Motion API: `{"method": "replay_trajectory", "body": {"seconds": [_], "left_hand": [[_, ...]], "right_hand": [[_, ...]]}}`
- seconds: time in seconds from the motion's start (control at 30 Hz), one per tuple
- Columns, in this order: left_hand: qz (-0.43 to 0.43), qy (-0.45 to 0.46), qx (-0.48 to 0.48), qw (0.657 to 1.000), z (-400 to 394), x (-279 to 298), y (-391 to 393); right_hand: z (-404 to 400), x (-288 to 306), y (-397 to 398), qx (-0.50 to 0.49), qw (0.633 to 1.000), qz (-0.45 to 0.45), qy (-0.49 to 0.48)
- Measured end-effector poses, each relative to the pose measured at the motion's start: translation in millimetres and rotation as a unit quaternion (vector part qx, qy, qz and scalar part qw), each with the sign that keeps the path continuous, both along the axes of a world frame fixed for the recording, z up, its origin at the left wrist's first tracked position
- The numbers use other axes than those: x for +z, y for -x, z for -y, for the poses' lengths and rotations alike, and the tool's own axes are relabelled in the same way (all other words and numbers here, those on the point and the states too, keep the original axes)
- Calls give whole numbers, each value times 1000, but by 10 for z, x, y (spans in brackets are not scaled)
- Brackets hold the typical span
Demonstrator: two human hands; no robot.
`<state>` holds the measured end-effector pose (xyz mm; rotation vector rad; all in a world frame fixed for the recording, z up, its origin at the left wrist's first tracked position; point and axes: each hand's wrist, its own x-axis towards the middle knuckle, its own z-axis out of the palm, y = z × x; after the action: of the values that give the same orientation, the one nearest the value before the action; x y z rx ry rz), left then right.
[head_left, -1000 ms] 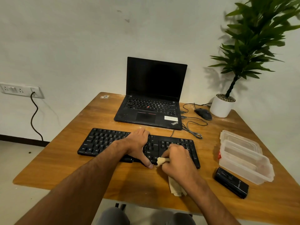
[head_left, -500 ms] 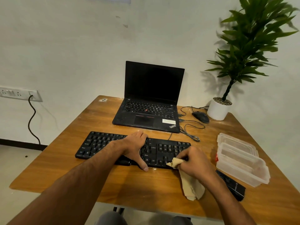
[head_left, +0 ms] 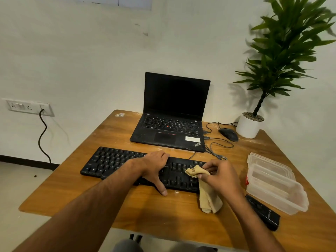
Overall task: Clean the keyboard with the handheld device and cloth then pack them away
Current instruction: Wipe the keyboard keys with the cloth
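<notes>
Pinching the bunched cloth in its fingers, the right hand rubs the keyboard's right-end keys, while the left hand lies flat and open mid-board, presumably bracing it. Handheld device waits on the bench, beside the right wrist.

I see the left hand flat on the keyboard, while the right hand pinches the cloth, seemingly touching the right-end keys.
</notes>
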<state>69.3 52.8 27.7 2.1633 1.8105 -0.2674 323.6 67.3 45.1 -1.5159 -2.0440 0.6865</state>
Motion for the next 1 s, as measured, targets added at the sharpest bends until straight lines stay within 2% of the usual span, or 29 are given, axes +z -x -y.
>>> {"method": "replay_trajectory", "body": {"seconds": [0.17, 0.33, 0.5, 0.7, 0.8, 0.9, 1.0], "left_hand": [[28, -37, -16, 999, -127, -113, -339], [25, -72, -19, 997, -156, -192, -311], [38, -75, -15, 996, -165, -213, -312], [43, -80, -7, 996, -179, -242, -313], [43, -79, -6, 996, -186, -253, -311], [44, -69, -4, 997, -195, -233, -328], [40, -79, -11, 996, -195, -227, -323]], "right_hand": [[146, -114, 280, 26, 998, 40, -28], [218, -135, 484, 45, 985, 156, -56], [314, -6, 589, 87, 962, 257, -33], [331, 0, 514, 75, 967, 239, -38], [283, -1, 438, 70, 975, 212, -16], [179, 20, 428, 31, 983, 176, -37], [184, -61, 520, 46, 982, 178, -38]]}}
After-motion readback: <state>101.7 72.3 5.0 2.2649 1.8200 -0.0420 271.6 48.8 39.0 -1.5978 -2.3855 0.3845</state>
